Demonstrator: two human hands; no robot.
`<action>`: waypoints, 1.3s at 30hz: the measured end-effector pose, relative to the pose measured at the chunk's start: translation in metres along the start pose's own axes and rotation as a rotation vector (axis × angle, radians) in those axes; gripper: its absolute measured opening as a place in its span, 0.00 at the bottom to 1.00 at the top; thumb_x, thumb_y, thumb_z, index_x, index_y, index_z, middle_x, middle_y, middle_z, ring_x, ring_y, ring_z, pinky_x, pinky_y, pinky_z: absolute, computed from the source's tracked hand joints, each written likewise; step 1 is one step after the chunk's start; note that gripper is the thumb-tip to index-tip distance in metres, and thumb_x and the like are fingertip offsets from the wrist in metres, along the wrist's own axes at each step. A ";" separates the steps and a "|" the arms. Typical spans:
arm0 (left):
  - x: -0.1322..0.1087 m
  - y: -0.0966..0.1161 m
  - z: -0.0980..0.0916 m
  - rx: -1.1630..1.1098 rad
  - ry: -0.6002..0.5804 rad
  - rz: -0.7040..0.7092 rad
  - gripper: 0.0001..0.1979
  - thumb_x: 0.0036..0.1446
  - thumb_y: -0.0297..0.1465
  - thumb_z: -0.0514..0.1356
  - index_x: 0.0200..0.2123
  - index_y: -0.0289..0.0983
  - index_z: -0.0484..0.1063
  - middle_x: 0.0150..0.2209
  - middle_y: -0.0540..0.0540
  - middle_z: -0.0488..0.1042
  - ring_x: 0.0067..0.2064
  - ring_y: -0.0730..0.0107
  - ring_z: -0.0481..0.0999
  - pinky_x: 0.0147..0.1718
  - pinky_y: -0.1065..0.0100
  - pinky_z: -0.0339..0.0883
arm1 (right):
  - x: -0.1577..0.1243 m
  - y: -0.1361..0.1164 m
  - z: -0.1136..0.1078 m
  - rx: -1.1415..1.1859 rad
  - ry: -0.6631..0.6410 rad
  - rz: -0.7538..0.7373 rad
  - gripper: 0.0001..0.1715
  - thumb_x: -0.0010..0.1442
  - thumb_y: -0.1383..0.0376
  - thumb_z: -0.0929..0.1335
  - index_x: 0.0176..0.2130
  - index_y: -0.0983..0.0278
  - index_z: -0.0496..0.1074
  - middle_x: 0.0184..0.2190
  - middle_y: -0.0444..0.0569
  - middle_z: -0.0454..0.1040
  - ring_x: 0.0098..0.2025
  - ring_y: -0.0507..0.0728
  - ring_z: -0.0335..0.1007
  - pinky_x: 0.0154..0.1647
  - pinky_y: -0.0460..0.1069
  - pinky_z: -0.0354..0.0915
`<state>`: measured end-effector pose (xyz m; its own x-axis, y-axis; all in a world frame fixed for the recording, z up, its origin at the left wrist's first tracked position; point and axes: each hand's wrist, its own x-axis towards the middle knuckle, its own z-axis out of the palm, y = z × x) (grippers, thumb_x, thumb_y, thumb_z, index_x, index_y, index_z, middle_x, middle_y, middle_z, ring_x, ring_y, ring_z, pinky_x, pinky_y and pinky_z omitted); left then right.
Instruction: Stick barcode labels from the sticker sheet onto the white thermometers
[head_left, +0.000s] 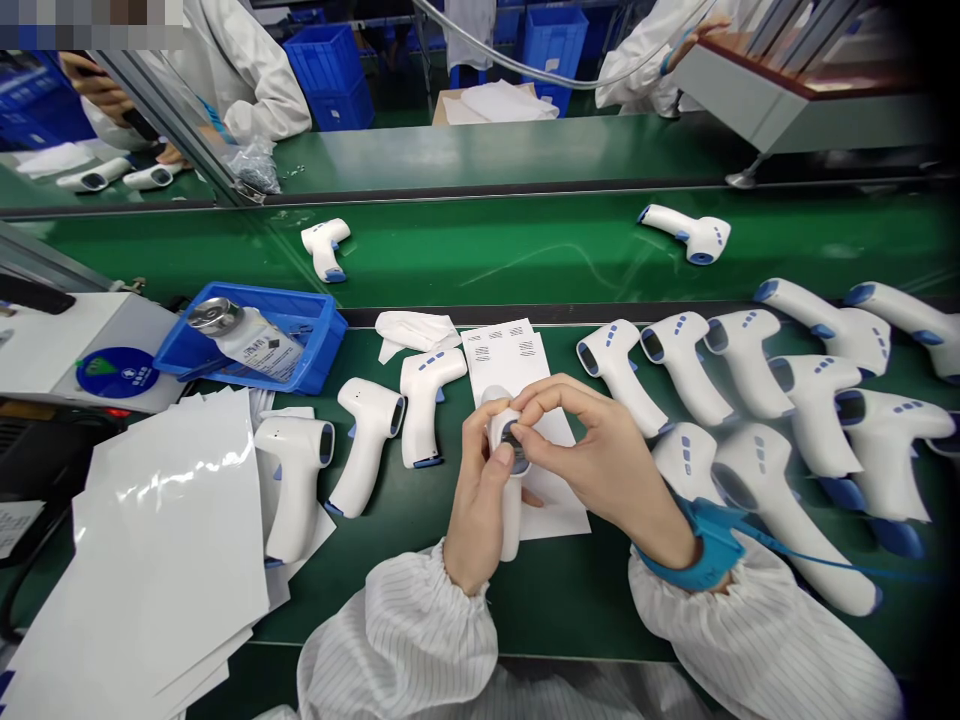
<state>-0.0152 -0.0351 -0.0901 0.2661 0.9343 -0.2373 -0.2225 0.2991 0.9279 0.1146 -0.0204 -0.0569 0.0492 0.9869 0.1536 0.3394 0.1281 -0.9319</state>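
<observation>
A white infrared thermometer [511, 515] stands handle-down in my left hand [477, 500], over a printed paper sheet [562, 500]. The left fingers and thumb close round its head from the side. My right hand [600, 450] is at the dark display, thumb and forefinger pinched together at its edge. What lies between those fingertips, if anything, is too small to make out. A blue wrist strap [701, 550] with a cord circles my right wrist. To the left of my hands lie more thermometers [367, 440], and several others [682, 365] are grouped on the right.
A blue tray [319, 345] at the back left holds a metal-topped bottle [259, 340]. White sheets [172, 520] are piled front left. A crumpled white cloth [416, 330] lies behind. On the green belt [487, 250] rest two thermometers. Co-workers in white sleeves [262, 80] are across it.
</observation>
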 end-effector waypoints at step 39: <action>-0.009 0.048 0.005 0.173 -0.121 -0.072 0.30 0.54 0.24 0.58 0.58 0.49 0.57 0.38 0.50 0.66 0.31 0.73 0.69 0.28 0.69 0.69 | -0.006 -0.010 -0.007 0.080 0.041 -0.038 0.07 0.58 0.65 0.72 0.38 0.58 0.71 0.41 0.46 0.74 0.46 0.58 0.71 0.49 0.55 0.68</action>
<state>-0.0232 -0.0307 -0.0421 0.3881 0.8787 -0.2781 -0.0373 0.3165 0.9479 0.1176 -0.0282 -0.0464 0.0772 0.9765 0.2010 0.2654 0.1742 -0.9483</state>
